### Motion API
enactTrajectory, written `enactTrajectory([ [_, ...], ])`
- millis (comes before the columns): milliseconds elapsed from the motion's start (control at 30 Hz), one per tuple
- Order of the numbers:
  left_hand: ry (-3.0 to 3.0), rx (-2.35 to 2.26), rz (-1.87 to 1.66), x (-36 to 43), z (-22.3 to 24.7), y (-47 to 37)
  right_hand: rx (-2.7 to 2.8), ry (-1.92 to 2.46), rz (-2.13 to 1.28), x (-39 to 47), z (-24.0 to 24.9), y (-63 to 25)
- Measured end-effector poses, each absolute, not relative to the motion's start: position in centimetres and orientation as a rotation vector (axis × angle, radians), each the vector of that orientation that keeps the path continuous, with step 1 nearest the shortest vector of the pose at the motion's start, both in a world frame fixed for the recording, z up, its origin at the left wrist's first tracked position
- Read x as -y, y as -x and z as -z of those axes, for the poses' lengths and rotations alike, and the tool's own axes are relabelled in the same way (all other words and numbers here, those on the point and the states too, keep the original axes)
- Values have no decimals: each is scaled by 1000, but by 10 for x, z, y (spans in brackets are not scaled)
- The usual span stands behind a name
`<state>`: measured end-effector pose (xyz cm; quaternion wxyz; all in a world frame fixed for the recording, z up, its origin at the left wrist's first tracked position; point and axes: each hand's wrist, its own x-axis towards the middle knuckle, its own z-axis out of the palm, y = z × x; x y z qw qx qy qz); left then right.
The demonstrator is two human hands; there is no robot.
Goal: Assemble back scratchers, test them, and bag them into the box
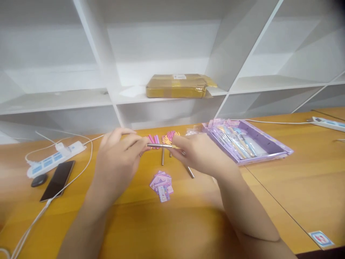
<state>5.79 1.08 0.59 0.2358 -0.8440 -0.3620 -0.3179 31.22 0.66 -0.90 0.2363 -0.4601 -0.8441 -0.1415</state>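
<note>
A thin silver metal rod (159,145) is held level between both hands above the wooden table. My left hand (120,154) pinches its left end, and my right hand (195,151) grips its right end, where a yellowish tip shows. Behind the rod lie pink and purple sticks (154,139) and a group of orange and pink striped pieces (170,136). More silver rods (162,157) rest on the table beneath the hands. Nearer to me is a loose pile of small purple cards (161,184).
A purple tray (265,142) with plastic-wrapped items stands at the right. At the left are a power strip (56,158), a black phone (58,180), a dark mouse (39,180) and white cables. A taped cardboard box (175,86) sits on the white shelf.
</note>
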Motion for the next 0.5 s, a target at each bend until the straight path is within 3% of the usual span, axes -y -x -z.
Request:
enactTrajectory([
  [500, 2161, 1150, 1039, 21, -46, -9, 1969, 1085, 763, 2, -15, -380],
])
